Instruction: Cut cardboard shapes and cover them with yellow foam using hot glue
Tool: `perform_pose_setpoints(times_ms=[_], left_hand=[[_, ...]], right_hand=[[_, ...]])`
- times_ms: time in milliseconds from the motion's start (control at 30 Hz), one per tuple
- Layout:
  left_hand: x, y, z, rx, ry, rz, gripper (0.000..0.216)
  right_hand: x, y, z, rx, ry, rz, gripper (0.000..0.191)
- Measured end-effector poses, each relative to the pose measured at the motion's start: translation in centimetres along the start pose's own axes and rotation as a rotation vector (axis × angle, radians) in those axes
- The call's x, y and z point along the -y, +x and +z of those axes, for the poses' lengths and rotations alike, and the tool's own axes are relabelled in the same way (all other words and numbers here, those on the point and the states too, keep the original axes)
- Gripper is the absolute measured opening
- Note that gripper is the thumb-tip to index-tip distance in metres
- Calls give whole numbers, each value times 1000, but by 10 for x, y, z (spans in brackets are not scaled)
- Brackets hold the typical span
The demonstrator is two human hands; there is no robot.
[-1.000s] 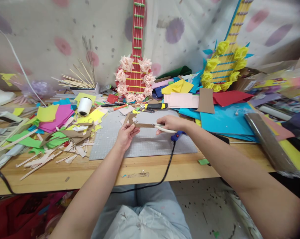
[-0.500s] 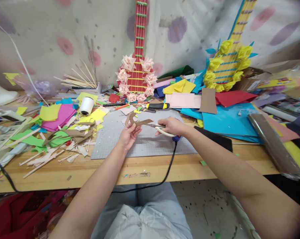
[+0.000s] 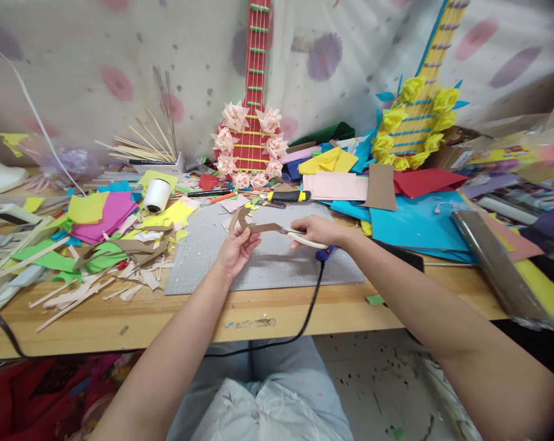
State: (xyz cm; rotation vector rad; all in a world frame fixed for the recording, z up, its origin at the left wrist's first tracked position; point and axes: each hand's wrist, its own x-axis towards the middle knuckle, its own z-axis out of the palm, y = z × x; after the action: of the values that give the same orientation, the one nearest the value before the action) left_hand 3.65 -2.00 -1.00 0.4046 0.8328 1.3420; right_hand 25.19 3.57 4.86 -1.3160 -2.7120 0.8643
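Between the thumb and fingers of my left hand (image 3: pixel 240 250) is a curved piece of brown paper (image 3: pixel 264 227), held above the grey cutting mat (image 3: pixel 198 269). My right hand (image 3: pixel 317 230) is closed around the pale handles of a pair of scissors (image 3: pixel 303 239). The scissor blades point left and meet the right end of the brown piece; most of the blade length is hidden by the paper. Beyond my hands a yellow-and-black utility knife (image 3: pixel 290 196) lies at the mat's far edge. A blue tool with a black cord (image 3: pixel 324 252) sits just under my right wrist.
Paper scraps (image 3: pixel 81 291) are heaped to the left, near a white roll (image 3: pixel 157 196). A red paper guitar (image 3: pixel 252 144) with pink flowers and a yellow one (image 3: pixel 417 125) lean at the back. Blue sheets (image 3: pixel 419 226) and a wrapped brown pack (image 3: pixel 493 263) lie right.
The scissor blades have closed on the brown paper, and the handles have come together. My left hand keeps its hold on the piece. The whole view has shifted slightly.
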Motion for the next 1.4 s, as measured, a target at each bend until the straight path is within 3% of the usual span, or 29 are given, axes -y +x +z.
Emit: perform_pose_setpoints(times_ms=[367, 800, 1200, 1400], left_hand=[[2, 2, 0, 23, 59, -10, 10], [4, 2, 4, -24, -47, -32, 18], [5, 0, 6, -57, -155, -63, 22], [6, -2, 6, -34, -102, -46, 14]], right_hand=[[0, 0, -10, 10, -90, -43, 50], [9, -2, 1, -87, -191, 57, 52], [10, -2, 15, -170, -213, 27, 47], [7, -4, 17, -205, -215, 28, 45]])
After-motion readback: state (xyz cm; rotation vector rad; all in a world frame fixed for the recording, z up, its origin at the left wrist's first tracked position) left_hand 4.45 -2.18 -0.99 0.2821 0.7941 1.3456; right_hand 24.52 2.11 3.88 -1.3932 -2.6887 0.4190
